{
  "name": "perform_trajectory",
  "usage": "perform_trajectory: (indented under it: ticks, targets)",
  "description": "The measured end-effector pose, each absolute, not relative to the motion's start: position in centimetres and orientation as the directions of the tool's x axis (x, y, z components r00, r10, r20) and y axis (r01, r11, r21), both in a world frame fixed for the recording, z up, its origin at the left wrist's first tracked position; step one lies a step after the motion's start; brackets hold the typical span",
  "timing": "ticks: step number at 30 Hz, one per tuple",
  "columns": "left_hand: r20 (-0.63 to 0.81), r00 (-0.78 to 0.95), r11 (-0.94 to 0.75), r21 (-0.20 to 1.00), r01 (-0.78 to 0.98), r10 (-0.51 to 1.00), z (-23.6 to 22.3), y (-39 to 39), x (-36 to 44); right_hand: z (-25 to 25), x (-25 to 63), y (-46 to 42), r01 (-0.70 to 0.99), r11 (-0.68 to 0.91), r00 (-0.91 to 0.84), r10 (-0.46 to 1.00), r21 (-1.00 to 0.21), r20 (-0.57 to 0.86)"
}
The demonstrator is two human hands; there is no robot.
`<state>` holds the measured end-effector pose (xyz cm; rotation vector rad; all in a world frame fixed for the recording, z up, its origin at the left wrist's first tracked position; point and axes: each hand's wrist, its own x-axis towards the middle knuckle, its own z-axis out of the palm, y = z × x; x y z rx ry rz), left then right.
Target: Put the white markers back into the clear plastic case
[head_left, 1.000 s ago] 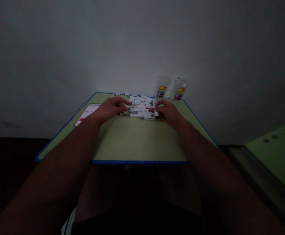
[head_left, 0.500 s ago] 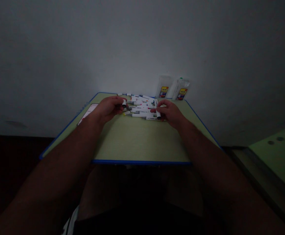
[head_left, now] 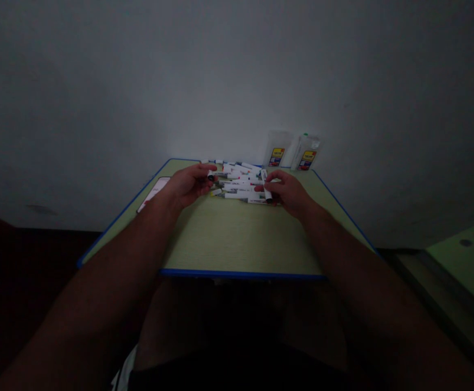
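Observation:
A heap of several white markers with coloured caps lies at the far middle of a green desk with a blue rim. My left hand is at the heap's left edge, fingers curled round a small marker whose dark end sticks out by the fingertips. My right hand is at the heap's right edge and pinches a white marker that stands nearly upright.
Two clear plastic cases with yellow labels lean against the grey wall at the desk's back right. A white and red card lies near the left edge. Another green desk is at the far right.
My left hand has picked a small marker out of the heap and lifted it a little. The right hand keeps its marker. The view has shifted slightly.

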<state>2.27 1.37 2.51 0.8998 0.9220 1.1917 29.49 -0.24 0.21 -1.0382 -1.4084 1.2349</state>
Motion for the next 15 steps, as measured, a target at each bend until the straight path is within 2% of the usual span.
perform_trajectory:
  ticks: [7, 15]
  targets:
    - [-0.244, 0.085, 0.259, 0.900, -0.352, 0.966, 2.30, 1.63, 2.39, 0.42, 29.45, -0.42, 0.025, 0.115, -0.174, 0.979, -0.993, 0.109]
    - [-0.270, 0.093, 0.286, 0.897, -0.338, 0.958, 2.01, 1.98, 2.22, 0.43, 29.39, -0.40, 0.020, 0.100, -0.174, 0.980, -0.995, 0.095]
